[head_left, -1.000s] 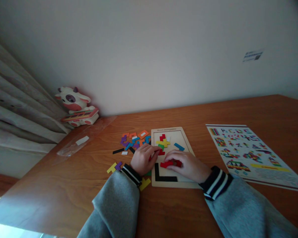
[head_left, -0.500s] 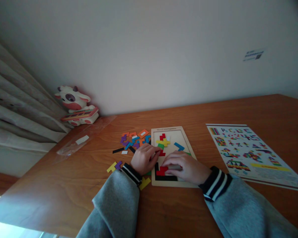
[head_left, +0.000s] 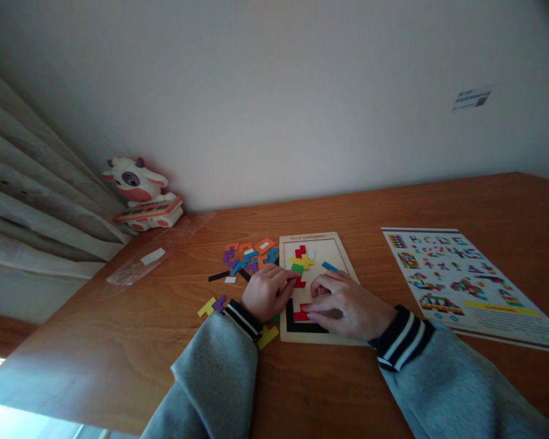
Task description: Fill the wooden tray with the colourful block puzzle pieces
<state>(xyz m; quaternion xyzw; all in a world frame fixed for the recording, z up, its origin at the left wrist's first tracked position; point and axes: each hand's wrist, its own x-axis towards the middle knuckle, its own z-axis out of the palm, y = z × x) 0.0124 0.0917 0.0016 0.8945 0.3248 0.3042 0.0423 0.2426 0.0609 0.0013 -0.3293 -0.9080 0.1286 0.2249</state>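
Note:
A light wooden puzzle tray (head_left: 285, 244) lies in front of me with red, yellow, green, white, blue and black pieces in it. My left hand (head_left: 268, 291) rests over the tray's left edge, thumb and fingers drawn together beside a small red piece (head_left: 301, 283); what they hold, if anything, is hidden. My right hand (head_left: 345, 305) is over the tray's right half, its fingertips at the lower red piece (head_left: 301, 316), which they partly cover. Black pieces (head_left: 297, 327) line the lower left corner. Above the hands sit a yellow piece (head_left: 305, 261) and a green piece (head_left: 297, 269).
Loose coloured pieces (head_left: 238, 264) lie left of the tray, with yellow pieces (head_left: 268, 336) nearer me. A printed pattern sheet (head_left: 466, 274) is at the right. A cow toy (head_left: 139, 189) and a clear plastic bag (head_left: 128, 275) are at the back left.
My right hand has shifted slightly right and its fingers are more curled. The lower red piece has moved a little right, against the fingertips. My left hand has barely moved.

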